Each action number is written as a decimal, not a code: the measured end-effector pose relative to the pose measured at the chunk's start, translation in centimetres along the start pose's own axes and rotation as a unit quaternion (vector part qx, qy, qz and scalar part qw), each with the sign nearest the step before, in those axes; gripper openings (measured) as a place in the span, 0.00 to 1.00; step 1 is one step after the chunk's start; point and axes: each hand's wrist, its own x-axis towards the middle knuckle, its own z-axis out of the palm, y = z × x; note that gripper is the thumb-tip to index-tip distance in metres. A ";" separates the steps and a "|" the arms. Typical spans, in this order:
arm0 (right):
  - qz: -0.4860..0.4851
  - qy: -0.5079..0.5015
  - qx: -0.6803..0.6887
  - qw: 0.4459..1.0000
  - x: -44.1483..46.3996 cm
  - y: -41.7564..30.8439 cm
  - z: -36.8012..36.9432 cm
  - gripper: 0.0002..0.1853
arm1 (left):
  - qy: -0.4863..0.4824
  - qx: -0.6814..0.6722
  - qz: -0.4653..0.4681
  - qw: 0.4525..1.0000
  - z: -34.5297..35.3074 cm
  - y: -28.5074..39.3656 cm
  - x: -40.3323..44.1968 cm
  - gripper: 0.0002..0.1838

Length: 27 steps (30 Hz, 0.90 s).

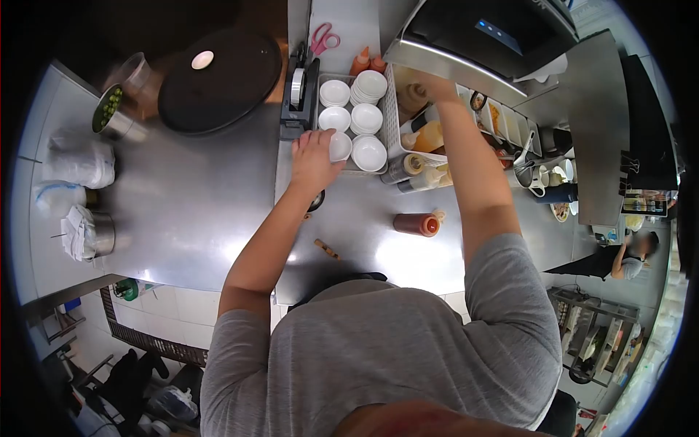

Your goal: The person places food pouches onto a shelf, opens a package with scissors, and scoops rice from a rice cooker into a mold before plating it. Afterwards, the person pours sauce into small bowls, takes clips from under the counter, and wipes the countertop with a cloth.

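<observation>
My left hand rests with its fingers spread over the edge of a small white bowl at the near left of a tray of stacked white bowls. My right hand reaches into a white plastic basket that holds sauce bottles; its fingers are hard to make out beside a bottle there. A yellowish bottle lies in the same basket. Just in front of the basket are dark-topped bottles. A red sauce bottle lies on the steel counter, nearer to me.
Left of the bowls stands a black tape dispenser, with pink scissors behind. A round black tray lies farther left. Food containers line the right side. Another person stands at the far right.
</observation>
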 end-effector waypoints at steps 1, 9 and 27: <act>-0.013 -0.010 0.003 1.000 -0.5 -1.1 -0.3 0.17 | -0.005 0.004 -0.005 1.000 0.0 -0.3 0.1 0.37; -0.103 -0.003 0.021 0.994 -2.6 -6.6 -3.6 0.19 | -0.044 -0.021 -0.079 0.996 -1.4 1.1 0.8 0.47; -0.110 0.105 0.115 0.982 -1.0 -4.0 0.7 0.27 | -0.088 -0.007 -0.114 0.990 -1.8 2.0 1.3 0.55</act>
